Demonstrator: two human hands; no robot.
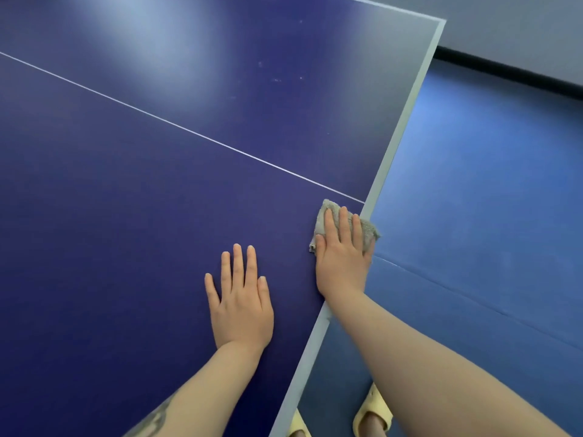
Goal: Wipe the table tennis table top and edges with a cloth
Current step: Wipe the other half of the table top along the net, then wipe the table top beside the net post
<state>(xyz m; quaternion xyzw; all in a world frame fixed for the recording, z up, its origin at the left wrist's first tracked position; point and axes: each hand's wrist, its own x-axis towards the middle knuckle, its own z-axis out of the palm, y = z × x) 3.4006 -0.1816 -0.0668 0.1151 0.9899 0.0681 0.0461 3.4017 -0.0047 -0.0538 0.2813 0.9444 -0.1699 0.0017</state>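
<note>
The dark blue table tennis table (132,216) fills the left and middle of the head view, with a thin white centre line crossing it and a pale border along its right edge (400,130). My right hand (342,253) lies flat with straight fingers on a folded grey cloth (367,233), pressing it onto the table's right edge; part of the cloth hangs past the border. My left hand (239,298) rests flat on the tabletop, fingers spread, a short way left of the cloth and holding nothing.
A lighter blue floor (489,200) lies to the right of the table, with a seam line running across it. A grey wall with a black skirting (511,70) stands at the far right. My feet in yellow slippers (372,411) show below the edge.
</note>
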